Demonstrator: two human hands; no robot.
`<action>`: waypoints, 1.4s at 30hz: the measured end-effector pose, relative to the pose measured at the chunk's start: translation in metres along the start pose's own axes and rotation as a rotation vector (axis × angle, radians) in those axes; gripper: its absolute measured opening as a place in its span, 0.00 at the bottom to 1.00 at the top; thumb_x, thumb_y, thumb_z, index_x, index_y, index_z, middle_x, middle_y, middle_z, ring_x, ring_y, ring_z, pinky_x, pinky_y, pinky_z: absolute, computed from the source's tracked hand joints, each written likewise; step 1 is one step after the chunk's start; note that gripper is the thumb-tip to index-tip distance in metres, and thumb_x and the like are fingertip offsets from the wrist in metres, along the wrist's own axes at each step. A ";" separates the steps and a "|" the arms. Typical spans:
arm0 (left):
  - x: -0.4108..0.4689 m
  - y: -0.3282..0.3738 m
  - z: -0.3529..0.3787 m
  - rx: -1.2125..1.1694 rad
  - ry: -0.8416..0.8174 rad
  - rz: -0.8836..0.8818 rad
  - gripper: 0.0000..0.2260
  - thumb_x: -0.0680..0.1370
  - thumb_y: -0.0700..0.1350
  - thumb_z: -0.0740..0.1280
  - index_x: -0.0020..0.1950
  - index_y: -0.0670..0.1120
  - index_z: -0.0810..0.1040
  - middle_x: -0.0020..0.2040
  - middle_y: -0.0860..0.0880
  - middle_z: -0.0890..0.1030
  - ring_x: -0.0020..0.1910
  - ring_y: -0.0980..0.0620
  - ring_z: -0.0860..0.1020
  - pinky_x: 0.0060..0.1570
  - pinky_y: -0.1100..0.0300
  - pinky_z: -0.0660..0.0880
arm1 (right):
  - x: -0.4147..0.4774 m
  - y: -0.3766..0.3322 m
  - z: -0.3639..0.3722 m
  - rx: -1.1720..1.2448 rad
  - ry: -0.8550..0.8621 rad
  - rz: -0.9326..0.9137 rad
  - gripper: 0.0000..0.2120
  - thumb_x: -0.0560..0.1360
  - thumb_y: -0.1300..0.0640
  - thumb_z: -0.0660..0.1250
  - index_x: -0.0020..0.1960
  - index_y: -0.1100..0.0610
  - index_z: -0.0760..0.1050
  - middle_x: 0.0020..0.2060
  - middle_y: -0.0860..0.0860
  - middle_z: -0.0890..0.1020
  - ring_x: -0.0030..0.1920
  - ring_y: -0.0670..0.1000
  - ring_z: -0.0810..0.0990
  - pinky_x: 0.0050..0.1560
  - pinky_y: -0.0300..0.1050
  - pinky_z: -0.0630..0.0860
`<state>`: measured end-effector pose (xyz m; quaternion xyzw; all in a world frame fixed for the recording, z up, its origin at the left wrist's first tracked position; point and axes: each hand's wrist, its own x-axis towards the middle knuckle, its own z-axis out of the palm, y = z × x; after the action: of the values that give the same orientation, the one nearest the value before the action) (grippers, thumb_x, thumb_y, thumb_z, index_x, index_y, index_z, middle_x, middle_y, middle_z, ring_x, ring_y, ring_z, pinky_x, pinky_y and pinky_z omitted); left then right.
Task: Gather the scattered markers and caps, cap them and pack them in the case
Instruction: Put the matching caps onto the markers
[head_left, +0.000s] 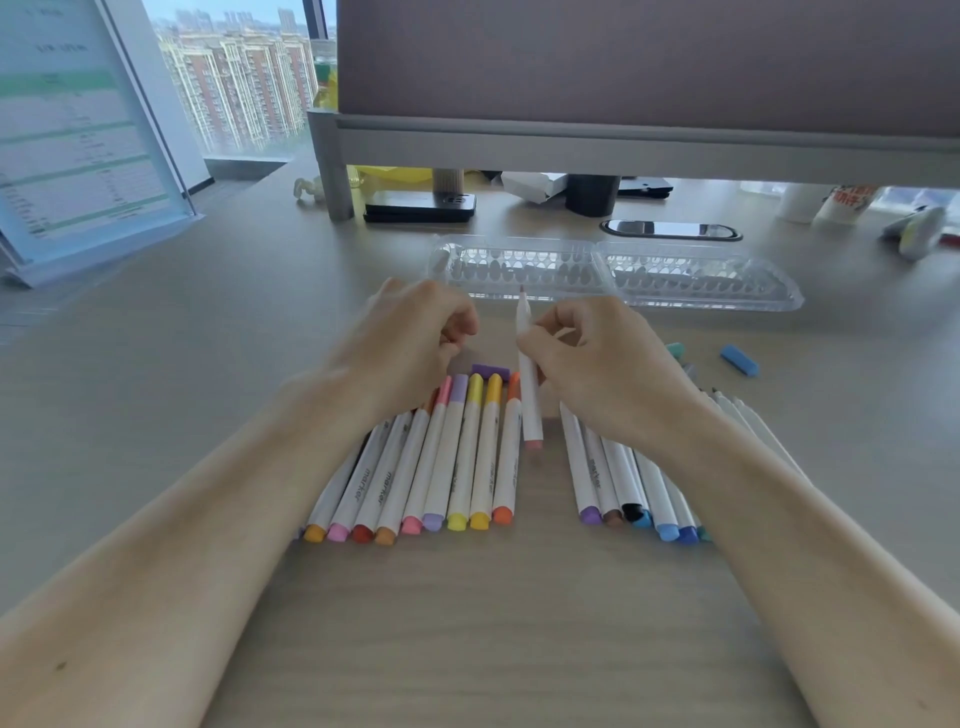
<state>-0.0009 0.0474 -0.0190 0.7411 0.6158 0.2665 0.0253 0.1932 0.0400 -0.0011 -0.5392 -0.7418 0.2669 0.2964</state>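
Observation:
My right hand (602, 364) grips an uncapped white marker (529, 384) with a pink end, held upright with its tip pointing up. My left hand (415, 338) is closed beside it, fingers curled; what it holds, if anything, is hidden. Below my hands a row of capped markers (452, 467) lies on the desk, and a second group of markers (623, 483) lies under my right wrist. A purple cap (491, 370) rests just beyond the capped row. A blue cap (738, 359) and a teal cap (675, 351) lie to the right. The clear plastic case (613, 273) lies open behind my hands.
A grey monitor shelf (623, 140) spans the back of the desk, with a black phone (421, 205), a dark cup (592, 195) and paper cups (831, 202) beneath it. A document stand (78, 145) rises at the far left.

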 end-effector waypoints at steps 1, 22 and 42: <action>0.000 0.001 0.001 -0.020 0.010 0.011 0.10 0.79 0.36 0.69 0.57 0.49 0.84 0.50 0.52 0.84 0.46 0.61 0.78 0.46 0.74 0.70 | -0.001 0.000 0.000 0.003 -0.010 0.006 0.10 0.80 0.45 0.64 0.49 0.48 0.81 0.37 0.45 0.84 0.34 0.46 0.82 0.31 0.37 0.71; 0.006 0.015 -0.009 -1.108 0.128 -0.326 0.06 0.79 0.36 0.71 0.53 0.43 0.85 0.49 0.44 0.87 0.52 0.48 0.86 0.56 0.56 0.82 | -0.001 0.000 0.007 0.063 -0.066 -0.063 0.10 0.81 0.46 0.64 0.47 0.48 0.81 0.38 0.46 0.85 0.35 0.43 0.83 0.34 0.37 0.75; 0.004 0.022 -0.014 -1.115 0.036 -0.268 0.09 0.80 0.35 0.69 0.58 0.39 0.84 0.51 0.42 0.87 0.52 0.47 0.86 0.53 0.57 0.82 | 0.005 0.004 0.011 -0.041 0.053 -0.154 0.16 0.84 0.43 0.60 0.45 0.50 0.78 0.30 0.47 0.80 0.30 0.41 0.75 0.33 0.35 0.66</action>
<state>0.0131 0.0421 0.0020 0.5267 0.4710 0.5580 0.4351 0.1872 0.0448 -0.0107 -0.4933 -0.7784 0.2133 0.3245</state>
